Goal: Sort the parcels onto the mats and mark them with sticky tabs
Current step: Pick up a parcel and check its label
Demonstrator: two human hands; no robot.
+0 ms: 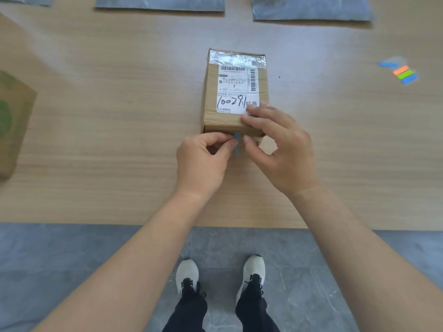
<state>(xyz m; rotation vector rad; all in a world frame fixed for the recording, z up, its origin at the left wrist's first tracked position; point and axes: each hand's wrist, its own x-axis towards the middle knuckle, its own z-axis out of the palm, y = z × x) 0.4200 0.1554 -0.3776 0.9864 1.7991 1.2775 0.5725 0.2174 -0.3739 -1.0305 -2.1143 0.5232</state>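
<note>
Left grip (201,161) pinching blue tab (237,137), right grip (282,149) resting loosely on parcel (211,101) (handwritten "100291")

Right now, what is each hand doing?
Left hand: pinches the blue sticky tab.
Right hand: open, resting on the parcel.
</note>
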